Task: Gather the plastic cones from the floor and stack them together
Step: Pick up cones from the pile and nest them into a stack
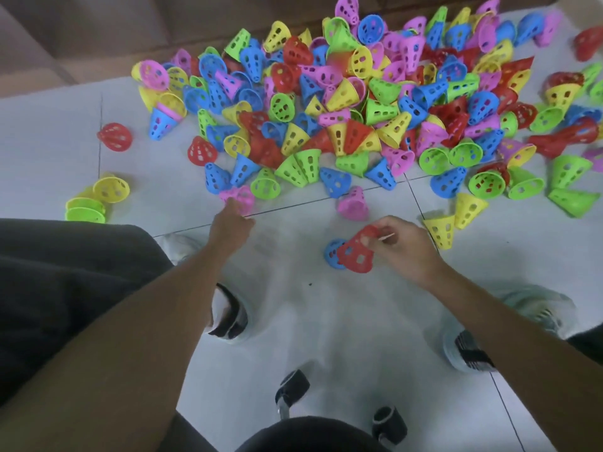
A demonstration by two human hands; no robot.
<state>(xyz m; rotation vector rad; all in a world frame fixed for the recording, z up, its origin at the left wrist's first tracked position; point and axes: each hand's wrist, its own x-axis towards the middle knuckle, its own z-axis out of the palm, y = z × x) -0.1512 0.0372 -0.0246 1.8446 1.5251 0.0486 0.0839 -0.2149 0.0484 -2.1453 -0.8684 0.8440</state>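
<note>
Left hand (230,223) stretched forward and down to the floor (293,308), fingers reaching into a pink cone (239,197) lying at the near edge of the heap; whether the fingers have closed round it cannot be told, since the back of the hand hides them. Right hand (403,247) raised nearer the body, thumb and fingers pinching the narrow end of a red cone (357,252), wide mouth hanging down and toward the left. Just behind and touching that red cone, a blue cone (332,254), partly covered by it; cannot tell whether held too or lying on the floor.

Beyond both hands, a big loose heap of cones (359,102) in red, blue, yellow, green and pink, spread across pale floor tiles, most tipped on their sides, all pierced with holes. Near the right hand, another pink cone (354,203) on its side, and two yellow cones (453,220) touching each other. Off to the left, well apart from the heap, a short row of nested yellow and green cones (93,202) lying on its side, and a lone red cone (115,137) farther back. Dark trouser leg (65,288) at the left, pale shoes (228,316) on the floor below the arms.
</note>
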